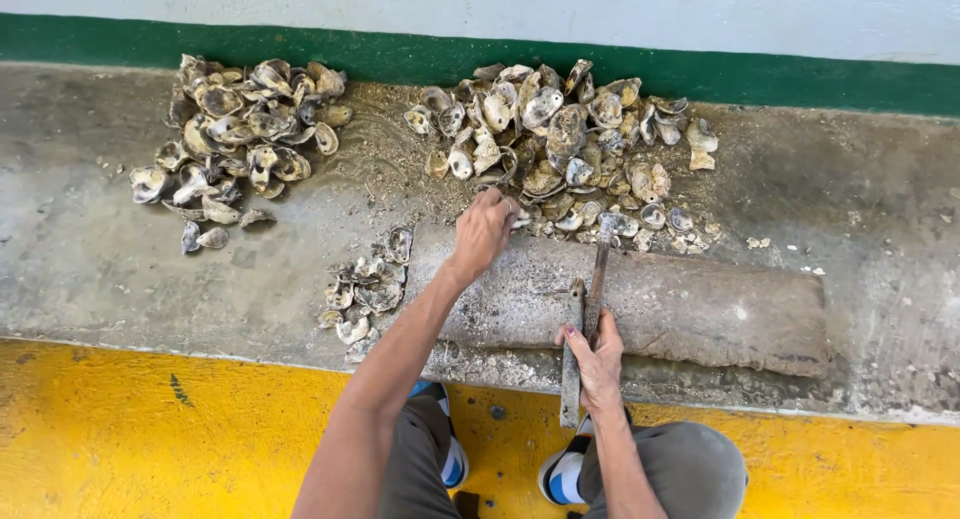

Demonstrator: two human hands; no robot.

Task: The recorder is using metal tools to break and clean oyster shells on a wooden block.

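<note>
Reaching forward, the left hand (484, 231) had its fingers curled narrow at the near edge of the large heap of oyster shells (560, 149), touching the shells there; whether it had already closed on one could not be told. The right hand (597, 354) was wrapped tight around the handles of two long, rusty metal tools (582, 329), a flat bar and a slimmer hammer-like piece, both resting across the worn log (640, 299) that lay on the concrete ledge (90, 249).

Judging from the posture, picking went best if one shell was drawn clear of the heap with the fingertips rather than raked, and laid flat on the log's top where the tools already waited, keeping the fingers off to the side of the metal.

Shells were rough, ruffled and grey-white, with darker cupped insides. A second heap (240, 129) sat well apart to the left, and a small cluster (365, 289) lay just beside the log's left end. Grit and shell crumbs covered the concrete. The log was pale, chalky and pitted; the floor below was painted yellow (150, 429).
</note>
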